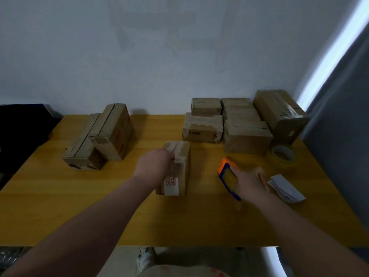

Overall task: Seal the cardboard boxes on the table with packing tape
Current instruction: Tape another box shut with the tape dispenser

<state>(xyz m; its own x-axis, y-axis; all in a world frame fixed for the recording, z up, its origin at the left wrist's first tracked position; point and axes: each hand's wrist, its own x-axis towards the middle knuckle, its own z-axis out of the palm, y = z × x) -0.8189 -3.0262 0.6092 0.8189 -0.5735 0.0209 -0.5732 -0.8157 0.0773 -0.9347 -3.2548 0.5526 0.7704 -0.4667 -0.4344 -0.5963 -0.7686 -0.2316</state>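
Note:
A small cardboard box (180, 168) with a white label lies in the middle of the yellow table (119, 216). My left hand (154, 163) rests against its left top edge, fingers closed on it. My right hand (249, 183) is blurred and grips an orange and blue tape dispenser (227, 176) just above the table, to the right of the box. A roll of clear packing tape (283, 154) lies flat at the right.
Two tall boxes (101, 136) stand at the back left. Several taped boxes (239, 120) are stacked at the back right against the wall. A folded white paper (286, 188) lies right of my right hand. The table's front edge is near me.

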